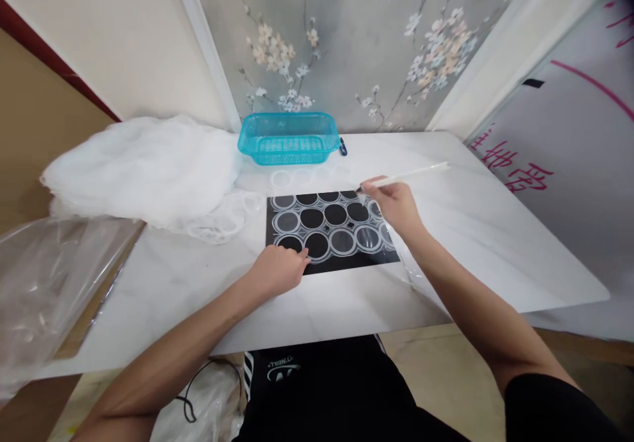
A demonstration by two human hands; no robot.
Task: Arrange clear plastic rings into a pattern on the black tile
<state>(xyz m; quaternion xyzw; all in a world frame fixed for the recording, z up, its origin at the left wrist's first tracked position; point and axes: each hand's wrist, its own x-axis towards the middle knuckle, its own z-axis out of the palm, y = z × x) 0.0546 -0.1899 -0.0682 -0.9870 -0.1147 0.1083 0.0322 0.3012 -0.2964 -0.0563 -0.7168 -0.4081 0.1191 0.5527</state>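
A black mat lies flat near the middle of the white bench, and a clear plastic sheet of round rings rests on top of it, so the rings show pale against the dark circles. The left hand presses down on the near left corner of the sheet, fingers curled with the tips touching a ring at the mat's front edge; it grips nothing. The right hand sits at the far right corner of the mat and pinches a thin white stick between thumb and fingers, the stick's tip at the sheet and its long end slanting up and away to the right.

Behind the mat, a few loose clear rings lie on the bench. Further back stands a blue basket, with a small dark pen just beside it. A heap of white netting fills the left side, and clear plastic wrap hangs over the left edge.
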